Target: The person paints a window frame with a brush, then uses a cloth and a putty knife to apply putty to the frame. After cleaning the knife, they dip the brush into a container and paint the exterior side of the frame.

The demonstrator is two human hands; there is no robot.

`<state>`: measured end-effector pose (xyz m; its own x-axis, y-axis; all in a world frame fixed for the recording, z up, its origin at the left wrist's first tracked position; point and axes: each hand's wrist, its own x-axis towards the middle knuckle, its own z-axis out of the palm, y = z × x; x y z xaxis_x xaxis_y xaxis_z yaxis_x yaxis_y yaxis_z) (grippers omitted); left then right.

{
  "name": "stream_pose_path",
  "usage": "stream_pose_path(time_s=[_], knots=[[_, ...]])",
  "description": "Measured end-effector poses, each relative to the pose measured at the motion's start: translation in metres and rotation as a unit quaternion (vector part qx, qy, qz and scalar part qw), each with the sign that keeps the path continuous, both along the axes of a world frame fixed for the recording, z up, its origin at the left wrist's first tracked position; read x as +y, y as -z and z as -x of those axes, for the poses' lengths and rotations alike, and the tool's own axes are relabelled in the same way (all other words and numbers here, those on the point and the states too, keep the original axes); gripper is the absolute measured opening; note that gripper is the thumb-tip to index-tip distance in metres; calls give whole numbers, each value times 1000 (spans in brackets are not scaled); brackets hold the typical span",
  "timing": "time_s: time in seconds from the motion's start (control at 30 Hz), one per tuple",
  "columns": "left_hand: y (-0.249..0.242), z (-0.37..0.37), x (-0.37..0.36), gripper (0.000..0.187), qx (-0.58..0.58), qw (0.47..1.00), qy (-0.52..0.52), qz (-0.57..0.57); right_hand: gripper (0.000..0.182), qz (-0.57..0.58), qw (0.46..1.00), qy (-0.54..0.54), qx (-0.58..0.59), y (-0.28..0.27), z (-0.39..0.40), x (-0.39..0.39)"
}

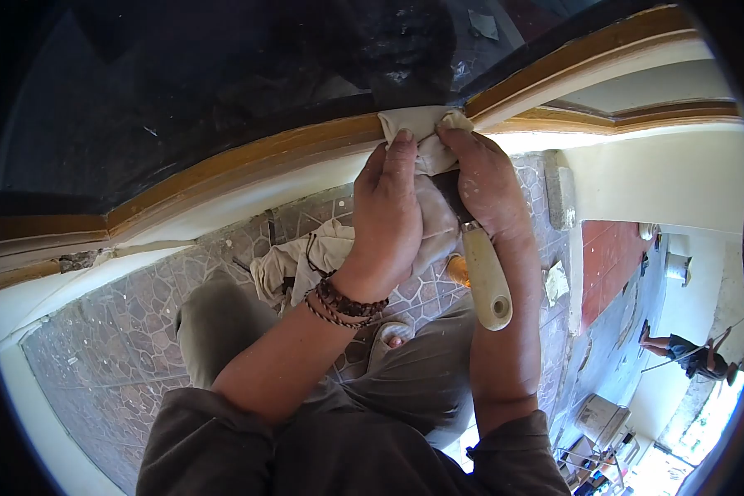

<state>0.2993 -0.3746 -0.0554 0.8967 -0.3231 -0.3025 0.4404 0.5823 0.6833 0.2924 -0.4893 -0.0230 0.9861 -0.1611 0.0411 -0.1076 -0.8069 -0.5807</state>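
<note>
Both hands are at the wooden window frame (264,154), on its lower edge. My left hand (388,194) is closed on a pale cloth (422,122), thumb pointing up. The cloth is folded and hangs down between my hands. My right hand (494,183) pinches the cloth's other side, next to the frame corner. That same hand also keeps a putty knife, its cream handle (489,285) hanging down past the wrist. Its dark blade (449,192) is partly hidden by the cloth and the palm.
Dark glass (248,74) lies beyond the frame. On the stone-patterned floor (140,347) are a bundled cloth (293,264) and an orange object (459,269). At right are a bucket (603,420) and another person (693,355) holding a long pole.
</note>
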Motion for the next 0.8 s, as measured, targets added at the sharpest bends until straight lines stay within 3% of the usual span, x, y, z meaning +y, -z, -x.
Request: stream_pose_path(time_s=[0.2,0.27,0.5,0.57,0.63,0.8], knots=[[-6,1,0,43,5,1000,0,26,29,32,999,-26,-32,-1,4,0],[-5,8,-5,43,10,1000,1,28,33,-23,997,23,68,-14,8,0],[-10,9,-10,44,15,999,7,38,33,13,998,20,53,-8,13,-10],[-9,6,-8,43,19,999,4,33,30,46,998,-17,-25,0,10,-14],[-5,3,-7,42,-30,999,12,-34,30,34,999,-8,-4,-3,7,-13],[-6,0,-8,42,-7,1000,7,-15,31,45,999,5,9,-3,3,-12]])
